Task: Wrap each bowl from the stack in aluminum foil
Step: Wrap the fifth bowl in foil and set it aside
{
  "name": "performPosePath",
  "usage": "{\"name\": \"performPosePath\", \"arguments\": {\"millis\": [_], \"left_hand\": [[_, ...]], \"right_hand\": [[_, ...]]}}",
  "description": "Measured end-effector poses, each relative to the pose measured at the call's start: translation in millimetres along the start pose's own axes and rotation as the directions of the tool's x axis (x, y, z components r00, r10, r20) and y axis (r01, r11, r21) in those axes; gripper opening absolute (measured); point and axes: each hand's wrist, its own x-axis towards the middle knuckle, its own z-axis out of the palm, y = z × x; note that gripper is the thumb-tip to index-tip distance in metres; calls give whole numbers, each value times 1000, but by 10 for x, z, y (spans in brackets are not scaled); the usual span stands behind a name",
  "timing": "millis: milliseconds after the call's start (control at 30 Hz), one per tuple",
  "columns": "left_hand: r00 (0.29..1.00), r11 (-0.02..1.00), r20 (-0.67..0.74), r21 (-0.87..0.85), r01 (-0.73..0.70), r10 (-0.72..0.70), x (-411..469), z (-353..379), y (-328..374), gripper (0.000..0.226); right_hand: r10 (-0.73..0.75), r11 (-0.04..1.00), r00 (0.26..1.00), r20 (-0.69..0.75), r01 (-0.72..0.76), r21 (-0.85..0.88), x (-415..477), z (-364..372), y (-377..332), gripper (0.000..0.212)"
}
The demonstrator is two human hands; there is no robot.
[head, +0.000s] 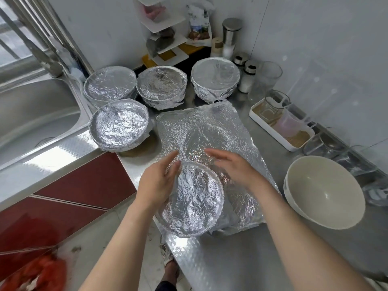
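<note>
Left hand [156, 181] grips foil-wrapped bowl [193, 198]; right hand [233, 166] hovers beside, fingers [212, 153] straight.

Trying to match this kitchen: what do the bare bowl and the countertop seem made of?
Bare bowl: likely glazed ceramic, perhaps melamine; smooth off-white gloss, soft highlight. Countertop: apparently stainless steel; grey metallic sheen, embossed checker pattern near the edge.

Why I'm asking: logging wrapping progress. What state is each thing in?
Held bowl: foil-wrapped, in hand at the counter edge.
Left hand: holds held bowl's rim.
Right hand: open, beside that bowl.
Four rear bowls: foil-wrapped, set down.
Foil sheet: spread on counter, creased.
White bowl: unwrapped, upright, empty.
</note>
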Motion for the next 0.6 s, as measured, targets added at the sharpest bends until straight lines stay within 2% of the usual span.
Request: {"name": "performPosePath", "arguments": {"millis": [133, 267, 367, 500, 600], "left_hand": [[998, 998, 52, 53, -45, 42, 50, 22, 9, 35], [999, 1000, 19, 7, 30, -30, 44, 50, -14, 29], [996, 997, 37, -20, 78, -77, 56, 43, -25, 28], [990, 994, 118, -66, 88, -80, 38, 14, -9, 30], [972, 955, 215, -254, 151, -96, 54, -45, -31, 25]], "right_hand": [[75, 985, 972, 222, -107, 136, -137, -112, 161, 64], [54, 993, 983, 177, -71, 92, -62, -28, 269, 71], [63, 986, 989, 131, -82, 144, -46, 18, 265, 63], [96, 935, 993, 67, -113, 335, -22, 77, 290, 49], [137, 878, 990, 27, -134, 460, 41, 106, 313, 35]]}}
